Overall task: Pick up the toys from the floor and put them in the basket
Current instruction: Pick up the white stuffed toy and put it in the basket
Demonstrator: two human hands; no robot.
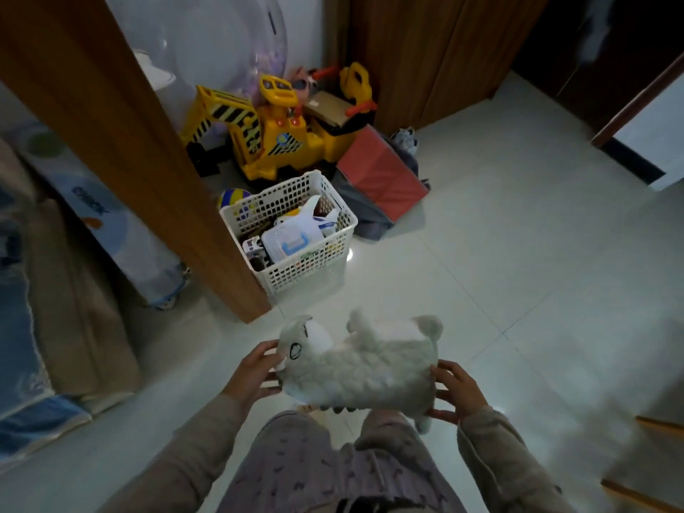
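Two hands on white plush sheep (364, 364); we hold it sideways in air above our knees, short of basket. Left hand (255, 372) cups head end, fingers spread and pressed on plush. Right hand (457, 392) grips rear end, fingers curled against fleece. White lattice basket (314, 270) sits on pale tiled floor (518, 272) ahead, touching wooden door frame (122, 149), already holding clear plastic box (292, 240) and small toys. Yellow ride-on excavator (266, 135) behind basket, red box (383, 175) just beside it.
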